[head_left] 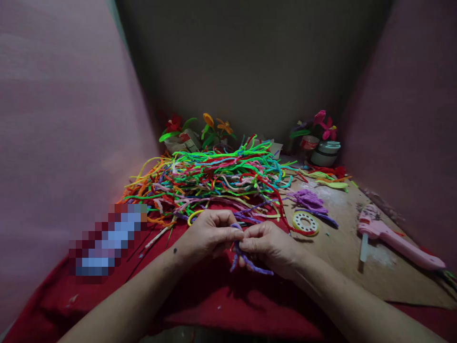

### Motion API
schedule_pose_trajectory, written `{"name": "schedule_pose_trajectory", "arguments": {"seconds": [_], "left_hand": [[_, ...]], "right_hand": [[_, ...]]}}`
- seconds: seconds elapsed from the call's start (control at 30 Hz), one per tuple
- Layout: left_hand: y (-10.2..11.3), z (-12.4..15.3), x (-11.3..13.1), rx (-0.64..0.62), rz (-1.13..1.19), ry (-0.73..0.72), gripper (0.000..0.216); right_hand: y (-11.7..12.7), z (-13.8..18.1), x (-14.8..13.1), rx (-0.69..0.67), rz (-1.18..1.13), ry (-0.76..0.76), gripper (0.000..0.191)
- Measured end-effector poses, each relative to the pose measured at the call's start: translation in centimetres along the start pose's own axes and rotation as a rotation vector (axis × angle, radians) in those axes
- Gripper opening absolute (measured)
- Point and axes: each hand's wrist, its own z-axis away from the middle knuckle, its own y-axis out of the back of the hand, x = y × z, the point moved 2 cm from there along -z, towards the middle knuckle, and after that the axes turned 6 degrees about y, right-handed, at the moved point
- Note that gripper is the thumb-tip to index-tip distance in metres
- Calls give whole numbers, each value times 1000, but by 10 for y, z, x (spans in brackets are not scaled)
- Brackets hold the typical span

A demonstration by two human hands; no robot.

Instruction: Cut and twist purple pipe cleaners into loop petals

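Note:
Between my two hands is a purple pipe cleaner [253, 267], bent, with two loose ends hanging below the fingers. My left hand [213, 232] pinches its upper part between thumb and forefinger. Close against it, my right hand [266, 242] pinches the same pipe cleaner from the right. The fingers cover the middle of the bend. Just beyond the hands lies a large heap of pipe cleaners [221, 174] in green, red, pink, orange and other colours. A purple bundle of shaped pipe cleaners [309, 201] rests to the right of the heap.
A pink glue gun [396, 240] lies on a cardboard sheet [339, 267] at the right, near a yellow-rimmed tape spool [305, 223]. Pipe-cleaner flowers [326, 125] stand in small containers along the back. A red cloth [200, 309] covers the table. A pixelated blue object [110, 243] is at left.

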Motion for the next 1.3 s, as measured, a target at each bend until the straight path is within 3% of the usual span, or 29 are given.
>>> {"name": "schedule_pose_trajectory", "arguments": {"seconds": [0.37,0.6,0.67,0.83,1.0,1.17,1.3], "left_hand": [[-3,1,4,25,-47,-51,21],[-9,6,3,345,-522,-435,17],[-7,2,1,298,-439,-365,15],[0,-4,1,-16,-139,-58,25],[2,-1,4,-49,-242,-99,20],[0,0,3,-189,-209,-68,20],[2,0,5,-175,-251,-103,19]], "right_hand": [[-2,-1,0,66,152,-16,23],[-5,0,-2,100,255,-26,19],[-6,0,-5,118,295,-16,19],[-8,3,-10,123,266,-46,17],[-7,3,-5,55,224,-47,20],[-5,2,-2,-44,166,-4,25],[-4,2,-3,1,215,7,20]]}}
